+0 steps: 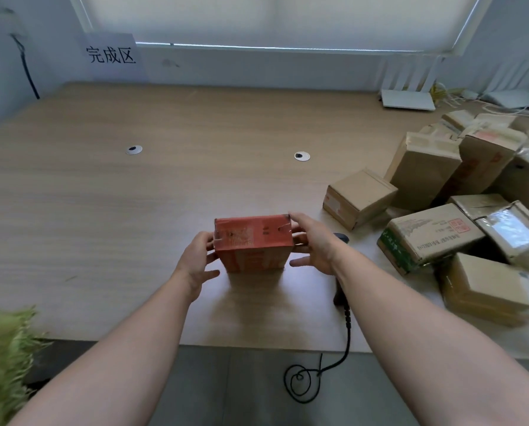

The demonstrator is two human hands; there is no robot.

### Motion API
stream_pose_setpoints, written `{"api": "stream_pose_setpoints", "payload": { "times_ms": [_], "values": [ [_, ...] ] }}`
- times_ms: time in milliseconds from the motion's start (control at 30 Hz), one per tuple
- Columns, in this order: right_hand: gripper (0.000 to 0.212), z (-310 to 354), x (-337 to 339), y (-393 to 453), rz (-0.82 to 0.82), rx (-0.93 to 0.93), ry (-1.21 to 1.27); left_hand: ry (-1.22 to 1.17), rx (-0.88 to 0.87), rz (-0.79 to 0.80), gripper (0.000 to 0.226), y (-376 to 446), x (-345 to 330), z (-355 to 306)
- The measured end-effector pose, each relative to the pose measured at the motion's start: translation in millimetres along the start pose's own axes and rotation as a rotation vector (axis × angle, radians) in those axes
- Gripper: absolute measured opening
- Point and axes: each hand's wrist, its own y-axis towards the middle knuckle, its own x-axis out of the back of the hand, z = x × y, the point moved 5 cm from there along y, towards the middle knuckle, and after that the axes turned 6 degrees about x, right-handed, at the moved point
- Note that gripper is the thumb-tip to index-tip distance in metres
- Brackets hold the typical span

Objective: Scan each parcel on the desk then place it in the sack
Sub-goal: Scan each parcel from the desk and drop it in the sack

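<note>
A red-orange cardboard parcel (pixel 252 242) stands on the wooden desk (pixel 134 210) near its front edge. My left hand (pixel 197 259) holds its left side with the fingers curled round the edge. My right hand (pixel 313 244) grips its right side, fingers over the top corner. A black handheld scanner (pixel 340 241) lies on the desk behind my right wrist, mostly hidden; its black cable (pixel 346 333) hangs over the desk's front edge. The green woven sack (pixel 2 361) shows at the lower left, blurred.
Several brown cardboard parcels (pixel 435 238) are heaped on the desk's right side. A white router (pixel 407 99) and cables sit at the back right. A paper sign (pixel 111 55) leans on the back wall. Two cable grommets (pixel 302 156) are set in the desk.
</note>
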Motion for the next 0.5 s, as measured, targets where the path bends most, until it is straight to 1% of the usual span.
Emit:
{"api": "stream_pose_setpoints", "payload": {
  "times_ms": [67,100,133,167,200,233,300,333,367,433,500],
  "values": [
    [0.014,2,-3,-2,0.05,0.013,0.006,-0.001,0.005,-0.014,0.015,-1,2,1],
    [0.019,2,-5,-2,0.074,0.03,-0.032,0.008,-0.002,-0.019,0.009,0,2,2],
    [0.036,-1,-8,-2,0.092,0.043,-0.077,0.02,-0.011,-0.022,0.007,-1,0,3],
    [0.05,-6,-10,-1,0.093,0.051,-0.113,0.036,-0.017,-0.025,0.015,-1,-2,6],
    [0.059,-13,-12,-1,0.077,0.052,-0.139,0.054,-0.02,-0.024,0.025,-1,-4,9],
    [0.063,-20,-14,0,0.067,0.054,-0.165,0.081,-0.017,-0.024,0.037,-1,-7,13],
    [0.06,-33,-17,2,0.051,0.056,-0.245,0.15,0.017,-0.028,0.058,-1,-10,26],
    [0.056,-40,-18,4,0.047,0.059,-0.297,0.178,0.038,-0.029,0.061,-3,-11,31],
    [0.054,-46,-19,6,0.045,0.06,-0.335,0.208,0.056,-0.027,0.056,-4,-12,36],
    [0.054,-56,-22,9,0.055,0.044,-0.364,0.253,0.081,-0.011,0.038,-6,-14,43],
    [0.051,-62,-22,12,0.051,0.03,-0.377,0.258,0.108,-0.007,0.035,-6,-15,46]
  ]
}}
